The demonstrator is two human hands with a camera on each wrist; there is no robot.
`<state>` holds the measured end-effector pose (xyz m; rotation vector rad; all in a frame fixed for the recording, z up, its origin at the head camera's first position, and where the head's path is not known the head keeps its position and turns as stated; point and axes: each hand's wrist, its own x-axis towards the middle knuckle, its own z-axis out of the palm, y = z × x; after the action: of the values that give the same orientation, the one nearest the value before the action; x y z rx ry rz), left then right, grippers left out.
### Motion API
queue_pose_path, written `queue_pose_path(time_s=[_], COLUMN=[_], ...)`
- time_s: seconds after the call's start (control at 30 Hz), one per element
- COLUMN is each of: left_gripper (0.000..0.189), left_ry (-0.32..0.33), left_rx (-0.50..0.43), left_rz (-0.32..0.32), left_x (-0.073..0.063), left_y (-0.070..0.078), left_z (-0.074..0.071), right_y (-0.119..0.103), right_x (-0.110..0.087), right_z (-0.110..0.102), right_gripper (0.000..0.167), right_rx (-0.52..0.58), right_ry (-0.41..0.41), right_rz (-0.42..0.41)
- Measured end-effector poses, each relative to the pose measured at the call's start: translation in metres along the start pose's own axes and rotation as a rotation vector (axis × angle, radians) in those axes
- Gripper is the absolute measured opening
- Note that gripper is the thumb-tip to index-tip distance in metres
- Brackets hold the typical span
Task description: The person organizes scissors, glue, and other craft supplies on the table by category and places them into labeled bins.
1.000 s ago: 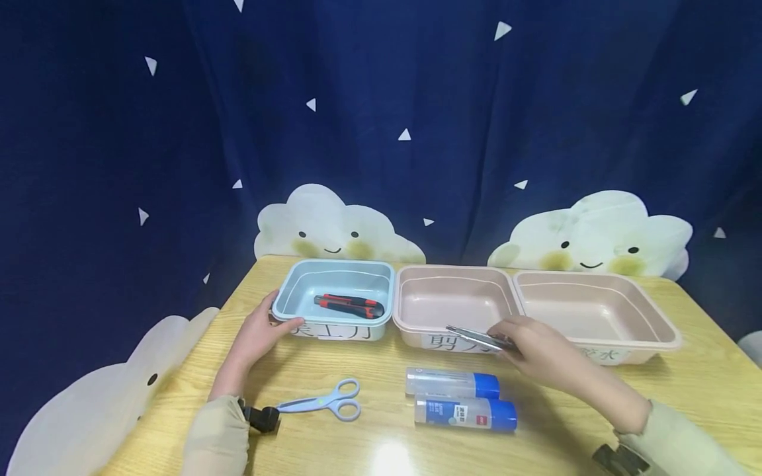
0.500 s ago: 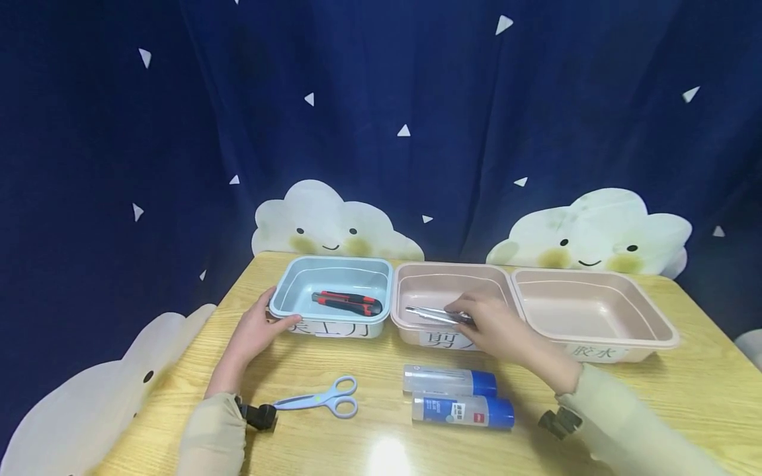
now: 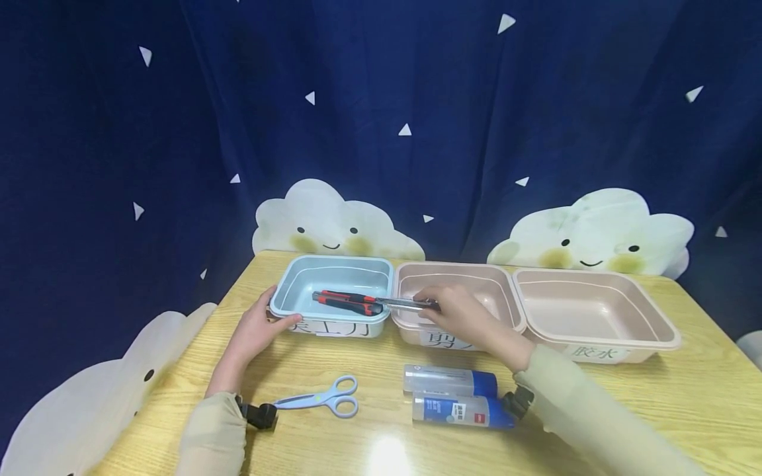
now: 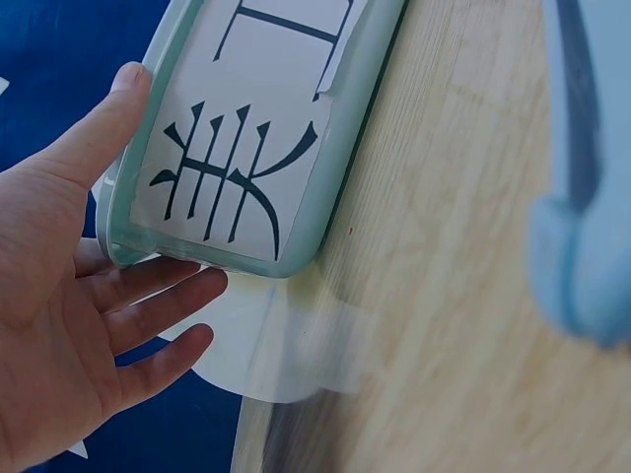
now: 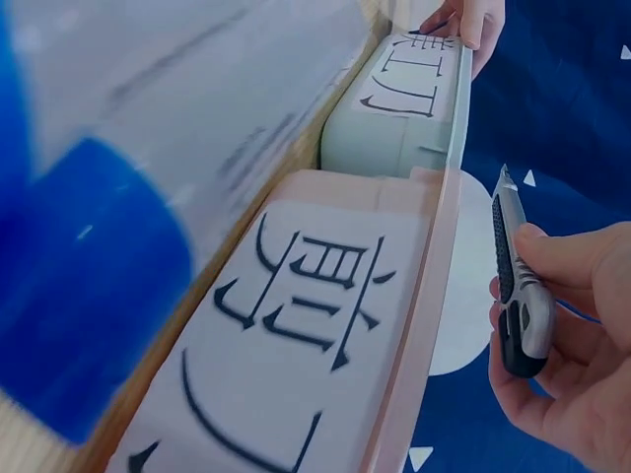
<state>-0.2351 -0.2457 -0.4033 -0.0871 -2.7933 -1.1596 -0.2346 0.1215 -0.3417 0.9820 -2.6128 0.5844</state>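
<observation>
My right hand [image 3: 461, 314] holds a silver-and-black utility knife [image 5: 520, 271] between thumb and fingers above the middle pink bin [image 3: 455, 272]. The blade end points left, over the rim of the blue bin [image 3: 345, 268]. Inside the blue bin lie two red-and-black utility knives [image 3: 348, 302]. At that bin's front left corner, my left hand [image 3: 256, 330] grips it, the thumb [image 4: 113, 113] on the front rim and the fingers at the side. Black characters on white labels mark the bin fronts.
Light-blue scissors [image 3: 321, 400] lie on the wooden table [image 3: 333, 439], near my left wrist. Two blue-capped glue bottles, one clear [image 3: 440, 380] and one with a printed label [image 3: 455, 409], lie in front of the middle bin. Another pink bin [image 3: 571, 285] stands at the right.
My right hand has carried the utility knife leftward, from in front of the middle bin to over it, close to the blue bin. My left hand stays at the blue bin.
</observation>
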Motion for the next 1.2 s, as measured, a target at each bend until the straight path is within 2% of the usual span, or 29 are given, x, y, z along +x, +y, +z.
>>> queue_pose_path(time_s=[0.27,0.37,0.57,0.73,1.03,1.2], left_gripper=[0.094,0.094,0.093,0.094,0.093,0.093], left_ry=[0.010,0.015,0.020,0.021,0.025,0.024], left_rx=[0.006,0.007,0.002,-0.001,-0.021,-0.014], left_rz=[0.001,-0.003,0.003,-0.004,0.003,-0.004], left_x=[0.001,0.002,0.002,0.001,0.001,0.001], left_y=[-0.002,-0.002,-0.001,-0.002,-0.002,-0.002], left_z=[0.001,0.002,0.002,0.002,0.003,0.003], right_y=[-0.007,-0.010,-0.013,-0.020,-0.029,-0.032], right_x=[0.023,0.029,0.043,0.055,0.078,0.088], right_z=[0.013,0.017,0.027,0.036,0.053,0.063], right_gripper=[0.013,0.014,0.016,0.018,0.020,0.021], right_rx=[0.021,0.017,0.012,0.005,0.068,0.072], right_ry=[0.037,0.048,0.046,-0.003,-0.088,-0.084], right_rz=[-0.073,-0.076,-0.055,-0.034,0.072,0.113])
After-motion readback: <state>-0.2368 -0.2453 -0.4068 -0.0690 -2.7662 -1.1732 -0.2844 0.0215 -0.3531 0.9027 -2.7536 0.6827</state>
